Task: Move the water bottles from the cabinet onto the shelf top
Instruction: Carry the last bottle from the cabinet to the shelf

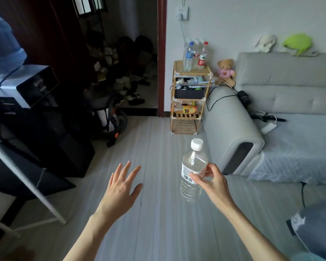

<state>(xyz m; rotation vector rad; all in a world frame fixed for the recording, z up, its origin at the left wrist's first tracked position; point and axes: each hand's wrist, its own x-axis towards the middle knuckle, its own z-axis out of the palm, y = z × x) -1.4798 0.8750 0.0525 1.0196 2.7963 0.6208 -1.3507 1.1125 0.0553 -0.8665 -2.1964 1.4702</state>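
Note:
My right hand [213, 182] grips a clear water bottle [193, 170] with a white cap and white label, held upright above the floor. My left hand [121, 187] hovers beside it with fingers spread and holds nothing. Straight ahead by the wall stands a small bamboo shelf [191, 98]. On its top stand several water bottles [195, 55], one with a blue cap and one with a red cap. The cabinet is not in view.
A grey sofa [282, 102] with cables and a teddy bear [226, 71] sits right of the shelf. A water dispenser [21, 85] and a black cabinet-like unit stand at left. A white stand [26, 178] leans at lower left. Shoes lie beyond the doorway [126, 81].

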